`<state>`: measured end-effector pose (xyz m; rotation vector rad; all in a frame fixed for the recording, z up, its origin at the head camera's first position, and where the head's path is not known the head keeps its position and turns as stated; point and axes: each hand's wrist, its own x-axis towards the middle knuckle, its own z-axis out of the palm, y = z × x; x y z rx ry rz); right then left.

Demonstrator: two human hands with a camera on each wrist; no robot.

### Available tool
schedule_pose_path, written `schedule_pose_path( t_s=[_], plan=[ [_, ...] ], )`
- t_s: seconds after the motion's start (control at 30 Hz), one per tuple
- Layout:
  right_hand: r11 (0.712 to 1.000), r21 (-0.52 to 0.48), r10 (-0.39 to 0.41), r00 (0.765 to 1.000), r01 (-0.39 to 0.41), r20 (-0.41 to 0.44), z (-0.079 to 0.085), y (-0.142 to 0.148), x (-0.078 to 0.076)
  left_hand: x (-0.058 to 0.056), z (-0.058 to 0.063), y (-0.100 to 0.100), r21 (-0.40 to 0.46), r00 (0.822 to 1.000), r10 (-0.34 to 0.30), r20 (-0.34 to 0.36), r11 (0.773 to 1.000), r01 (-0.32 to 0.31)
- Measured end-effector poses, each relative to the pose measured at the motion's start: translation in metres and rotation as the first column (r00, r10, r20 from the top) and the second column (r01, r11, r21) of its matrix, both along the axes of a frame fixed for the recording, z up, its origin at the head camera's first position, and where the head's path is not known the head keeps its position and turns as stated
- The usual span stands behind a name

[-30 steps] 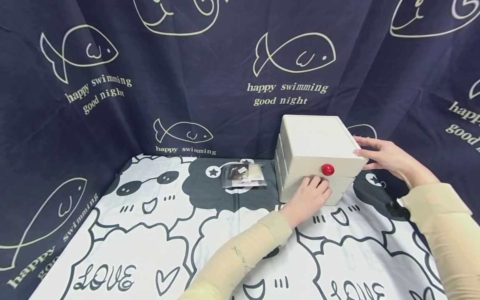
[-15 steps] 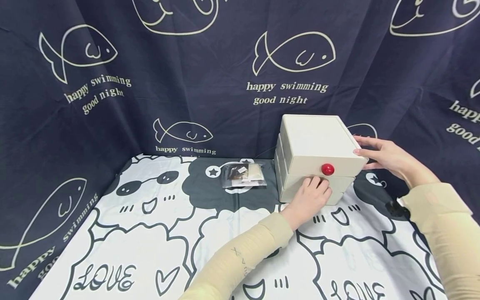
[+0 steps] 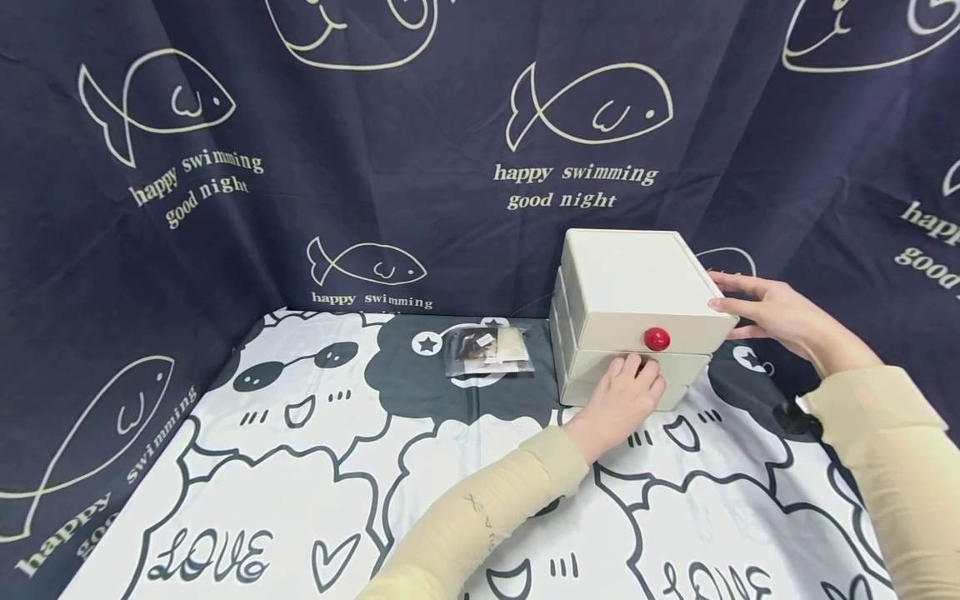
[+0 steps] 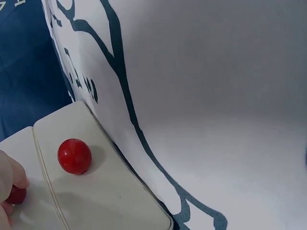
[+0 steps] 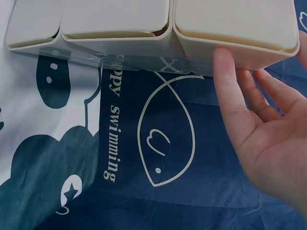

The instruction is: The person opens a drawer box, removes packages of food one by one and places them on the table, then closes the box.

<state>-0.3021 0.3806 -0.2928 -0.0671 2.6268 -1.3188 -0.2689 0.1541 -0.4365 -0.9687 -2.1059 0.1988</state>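
A white three-drawer cabinet [image 3: 630, 267] stands at the back right of the cloth-covered surface. On its top drawer a red knob [image 3: 657, 338] shows in full. My left hand [image 3: 617, 404] is at the middle drawer, where its fingers pinch a dark red knob [image 4: 17, 195], mostly covered by them. Below that, the bottom drawer's knob [image 4: 74, 156] is visible in the left wrist view. My right hand [image 3: 787, 321] rests its extended fingers against the cabinet's right side near the top. The right wrist view has the thumb [image 5: 225, 72] touching the upper section's side wall.
Left of the cabinet lies a clear plastic packet [image 3: 487, 350] with brown and cream contents. A dark blue curtain [image 3: 420, 167] printed with fish hangs close behind. Black-and-white patterned cloth [image 3: 300, 517] spreads under everything.
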Motion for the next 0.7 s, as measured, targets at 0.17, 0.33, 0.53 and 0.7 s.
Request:
schedule_pose_path(
  t_s=[0.17,0.33,0.53,0.7],
  plan=[
    [1.0,-0.008,0.008,1.0,-0.008,0.001,0.001,0.0,-0.001,-0.002,0.0,0.0,0.006,0.999,-0.011,-0.045,1.0,0.012],
    [1.0,0.004,0.009,1.0,-0.009,0.007,0.0,-0.001,-0.002,-0.004,0.0,-0.002,0.002,0.995,-0.027,-0.095,1.0,0.027],
    [1.0,0.012,0.006,1.0,-0.006,0.007,0.0,-0.001,-0.002,-0.002,0.001,-0.004,0.005,0.993,-0.041,-0.113,0.999,0.042],
    [1.0,0.004,0.003,1.0,-0.003,0.015,0.001,-0.001,-0.001,0.007,0.008,-0.007,-0.006,0.989,-0.048,-0.139,0.999,0.048]
  ],
)
